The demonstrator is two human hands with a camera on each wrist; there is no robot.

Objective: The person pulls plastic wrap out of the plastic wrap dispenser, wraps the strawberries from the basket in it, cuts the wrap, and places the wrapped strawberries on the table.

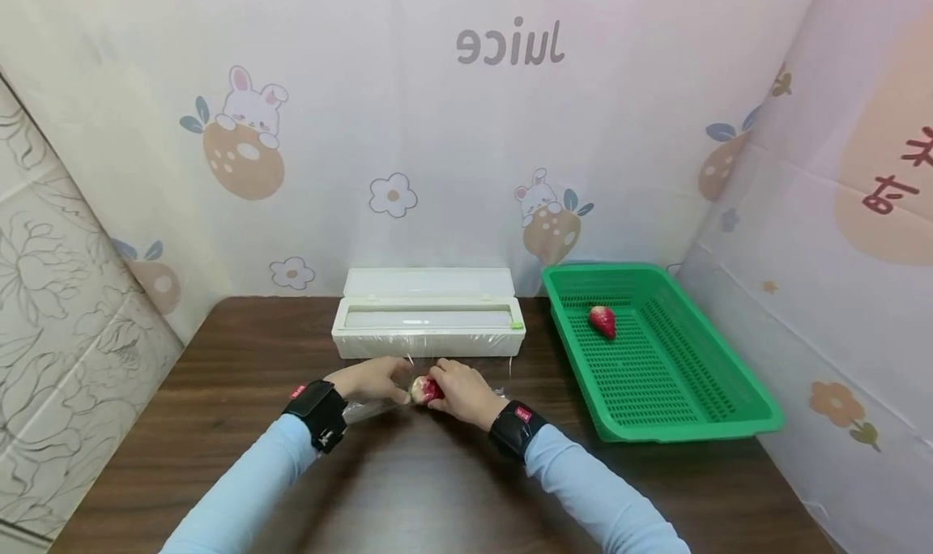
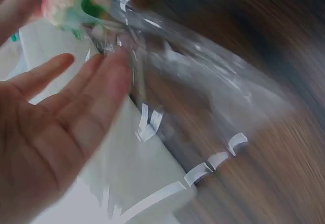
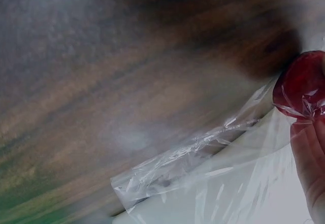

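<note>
A red strawberry (image 1: 425,389) with a pale end lies in clear plastic film in front of the white wrap box (image 1: 428,345). My right hand (image 1: 464,392) grips its right side through the film; in the right wrist view, fingers (image 3: 309,158) press against the red fruit (image 3: 299,84). My left hand (image 1: 373,380) is at the fruit's left, fingers extended and slightly bent. In the left wrist view the left hand (image 2: 56,122) is spread beside the film (image 2: 203,76), below the fruit's pale and green end (image 2: 76,5). Film runs from the box to the fruit.
A green basket (image 1: 729,368) stands at the right of the brown table (image 1: 437,489), with one strawberry (image 1: 602,321) inside. The box's white lid (image 1: 428,283) is raised at the back. A patterned curtain (image 1: 328,133) hangs behind the table.
</note>
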